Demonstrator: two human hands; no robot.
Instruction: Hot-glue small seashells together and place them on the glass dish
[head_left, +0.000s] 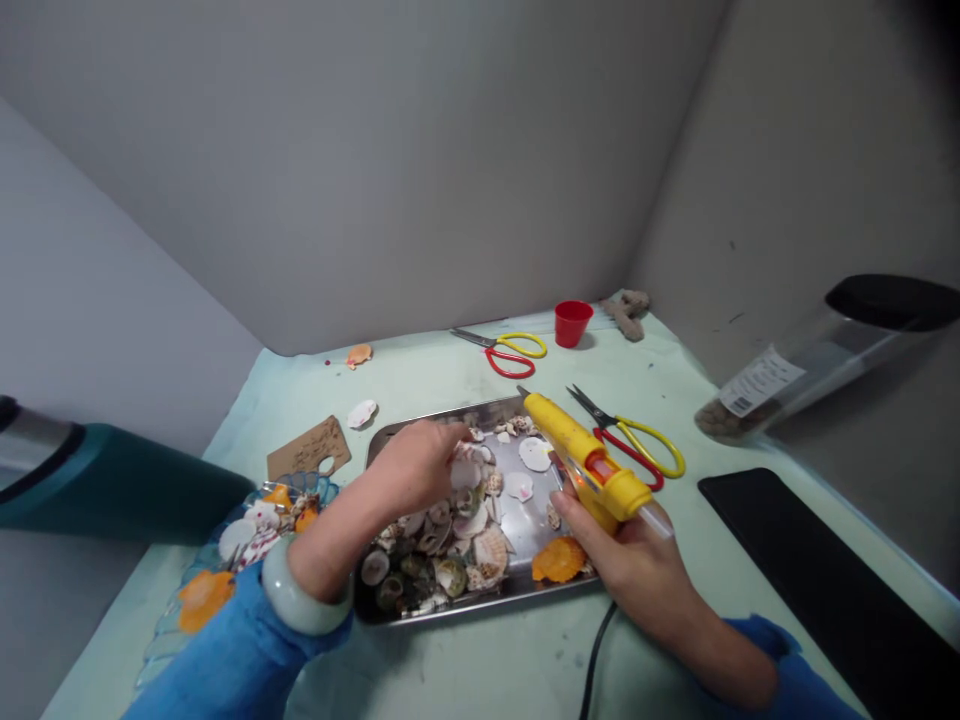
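My right hand (pixel 637 570) is wrapped around the handle of a yellow hot glue gun (pixel 577 440), its nozzle pointing up and away to the left over the tray's far edge. Above the metal tray (pixel 420 622), my left hand (pixel 420 460) has its fingers curled down at a pale seashell (pixel 466 472); the fingertips are partly hidden. Mixed seashells (pixel 442 545) crowd the tray's left half. Toward its right lie flat white shells (pixel 519 486) and an orange scallop shell (pixel 559 560).
Scissors (pixel 510 352) and another pair of scissors (pixel 630 435) lie behind and right. A red cup (pixel 573 324) stands at the back. Left are a blue glass dish (pixel 161 640) of shells, a brown card (pixel 300 450) and a teal bottle (pixel 150 485). A clear container (pixel 810 370) leans right.
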